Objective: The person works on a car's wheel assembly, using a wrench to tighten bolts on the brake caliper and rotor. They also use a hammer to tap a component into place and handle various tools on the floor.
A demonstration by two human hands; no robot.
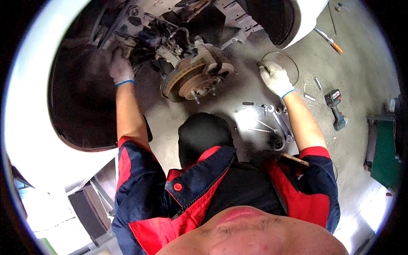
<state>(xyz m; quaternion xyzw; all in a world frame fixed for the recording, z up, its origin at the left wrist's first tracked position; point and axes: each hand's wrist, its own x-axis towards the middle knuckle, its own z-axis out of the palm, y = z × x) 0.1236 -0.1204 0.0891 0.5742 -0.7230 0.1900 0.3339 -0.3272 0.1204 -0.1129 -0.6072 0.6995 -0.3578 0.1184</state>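
My left hand [122, 70], in a white work glove with a blue cuff, reaches into the dark wheel well beside the dirty suspension parts [148, 32]. Its fingers are lost in shadow there, so their grip does not show. To its right is a rusty brake disc [182, 80] with a caliper [216, 59] and wheel studs. Out to the right, my right hand [275, 78], gloved the same way, has its fingers curled in at a thin dark wire ring [298, 70]. The ring loops out past the hand, low over the floor.
White bodywork [25, 106] curves around the left. On the concrete floor lie several spanners and ratchets [280, 123], two metal sockets [310, 97], a cordless power tool [335, 110] and an orange-handled bar [333, 44]. A green cabinet [384, 153] stands at the far right.
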